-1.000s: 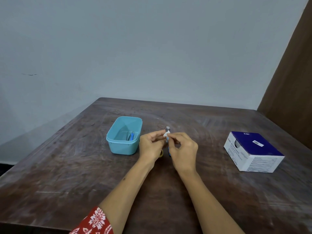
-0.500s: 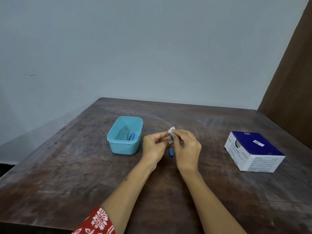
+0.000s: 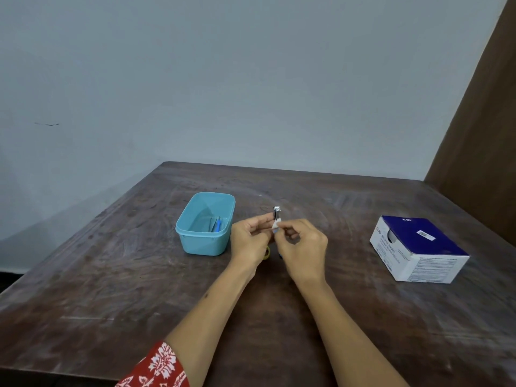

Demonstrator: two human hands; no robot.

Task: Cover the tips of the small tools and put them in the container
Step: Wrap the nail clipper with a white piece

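Half a second ago a small white wad sat over the top of the little tool; now the shiny metal tip of the tool (image 3: 276,213) stands bare again above the fingers, and the white wad (image 3: 275,225) has dropped to sit lower on the shaft, just under that tip. The left hand (image 3: 249,241) pinches the tool upright between thumb and fingers, just to the right of the blue container (image 3: 195,241) and above the table (image 3: 111,275). The right hand (image 3: 303,247) has its thumb and forefinger closed on the wad, the other fingers curled loosely behind. Below the hands a blue end of the tool and something yellow peek out, too hidden to identify. By my reading the cover has slipped or is being reworked, so the tip is not yet covered and this tool is not ready to go in. The container already holds some flat blue pieces leaning against its right wall. A blue and white box (image 3: 418,250) sits well to the right of the container, untouched.
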